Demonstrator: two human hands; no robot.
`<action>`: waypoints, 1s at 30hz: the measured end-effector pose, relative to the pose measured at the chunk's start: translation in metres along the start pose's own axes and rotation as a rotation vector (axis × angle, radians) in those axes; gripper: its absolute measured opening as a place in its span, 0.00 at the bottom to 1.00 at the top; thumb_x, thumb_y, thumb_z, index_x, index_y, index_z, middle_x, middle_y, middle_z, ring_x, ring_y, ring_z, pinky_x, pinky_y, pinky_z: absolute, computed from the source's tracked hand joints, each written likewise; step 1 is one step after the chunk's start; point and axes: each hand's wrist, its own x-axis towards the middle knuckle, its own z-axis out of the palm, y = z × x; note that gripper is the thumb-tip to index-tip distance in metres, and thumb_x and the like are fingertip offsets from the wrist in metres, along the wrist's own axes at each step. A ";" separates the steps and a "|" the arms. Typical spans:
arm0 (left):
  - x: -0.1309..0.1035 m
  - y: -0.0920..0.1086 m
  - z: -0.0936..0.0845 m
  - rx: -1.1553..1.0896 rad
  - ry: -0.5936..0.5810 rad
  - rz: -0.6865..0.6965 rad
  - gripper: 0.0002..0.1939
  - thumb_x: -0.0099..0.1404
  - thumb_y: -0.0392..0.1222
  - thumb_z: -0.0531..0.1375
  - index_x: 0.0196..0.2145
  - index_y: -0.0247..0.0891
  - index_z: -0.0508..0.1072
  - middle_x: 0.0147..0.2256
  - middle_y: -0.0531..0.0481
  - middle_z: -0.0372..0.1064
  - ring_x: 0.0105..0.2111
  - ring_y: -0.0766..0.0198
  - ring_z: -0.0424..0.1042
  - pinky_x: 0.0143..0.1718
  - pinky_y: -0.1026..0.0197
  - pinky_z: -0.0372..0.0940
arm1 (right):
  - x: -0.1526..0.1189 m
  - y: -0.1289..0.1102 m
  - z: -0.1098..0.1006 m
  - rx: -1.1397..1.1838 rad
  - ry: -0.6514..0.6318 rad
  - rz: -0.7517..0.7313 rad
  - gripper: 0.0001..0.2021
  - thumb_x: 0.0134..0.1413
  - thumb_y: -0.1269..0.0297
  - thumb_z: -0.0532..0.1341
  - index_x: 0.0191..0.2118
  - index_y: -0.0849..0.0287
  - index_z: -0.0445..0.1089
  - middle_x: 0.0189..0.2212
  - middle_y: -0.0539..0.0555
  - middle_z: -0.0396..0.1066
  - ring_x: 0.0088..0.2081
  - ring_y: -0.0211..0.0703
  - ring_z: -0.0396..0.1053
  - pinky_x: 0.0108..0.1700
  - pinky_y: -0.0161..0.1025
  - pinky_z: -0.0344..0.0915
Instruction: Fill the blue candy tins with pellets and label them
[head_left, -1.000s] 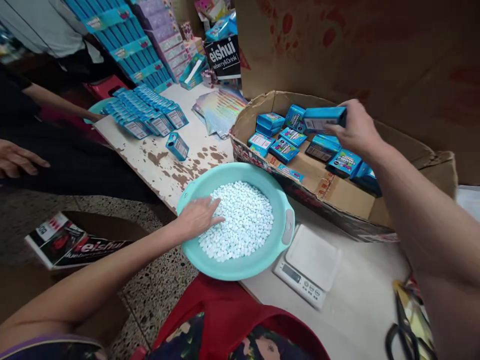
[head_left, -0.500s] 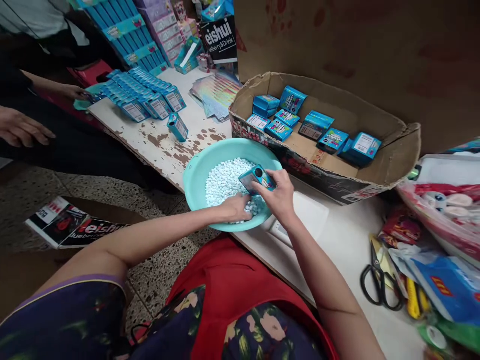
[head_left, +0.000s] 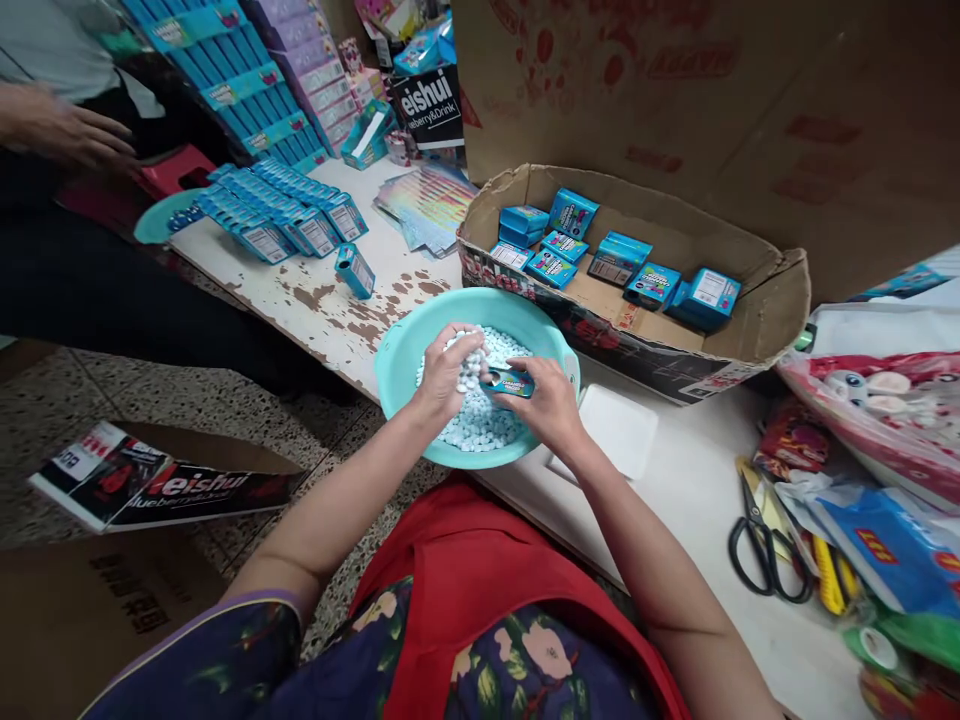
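Observation:
A turquoise basin point(head_left: 397, 350) holds a heap of small pale candies point(head_left: 480, 430). My left hand point(head_left: 444, 378), raised over the basin, is curled around a handful of these candies. Facing it, my right hand point(head_left: 551, 395) grips a small blue candy box point(head_left: 514, 384) by its sides. The box is tilted, and its round dark opening points at the candies in my left hand. Part of the box is covered by my right fingers.
Blue boxes lie in a cut-down carton point(head_left: 637, 360) behind the basin; more stand in rows point(head_left: 277, 215) at the left. A white scale point(head_left: 619, 430) sits right of the basin, scissors point(head_left: 769, 545) farther right. Another person's hand point(head_left: 75, 130) is at the far left.
My left hand has risen out of the candies with a handful and come to the box. My right hand has lowered and tipped the box toward it. The other person's hand has moved up.

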 end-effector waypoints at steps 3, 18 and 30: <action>0.010 -0.006 0.006 -0.091 0.071 0.070 0.15 0.52 0.46 0.65 0.32 0.39 0.63 0.25 0.56 0.66 0.23 0.68 0.69 0.25 0.65 0.67 | -0.001 -0.009 0.004 0.051 0.004 0.042 0.22 0.43 0.62 0.70 0.47 0.51 0.69 0.40 0.54 0.74 0.44 0.53 0.69 0.46 0.49 0.65; 0.017 -0.002 0.019 0.013 0.003 0.134 0.17 0.52 0.49 0.67 0.25 0.38 0.63 0.20 0.57 0.64 0.18 0.70 0.66 0.21 0.67 0.63 | 0.002 -0.011 0.008 0.271 0.108 0.139 0.26 0.40 0.59 0.71 0.48 0.54 0.66 0.40 0.53 0.76 0.45 0.51 0.72 0.48 0.49 0.66; 0.018 0.002 0.020 0.030 -0.038 0.197 0.14 0.56 0.49 0.64 0.28 0.38 0.65 0.20 0.56 0.65 0.19 0.69 0.68 0.23 0.65 0.64 | 0.006 -0.008 0.002 0.351 0.135 0.167 0.28 0.36 0.57 0.73 0.45 0.53 0.65 0.39 0.52 0.75 0.43 0.50 0.73 0.47 0.48 0.68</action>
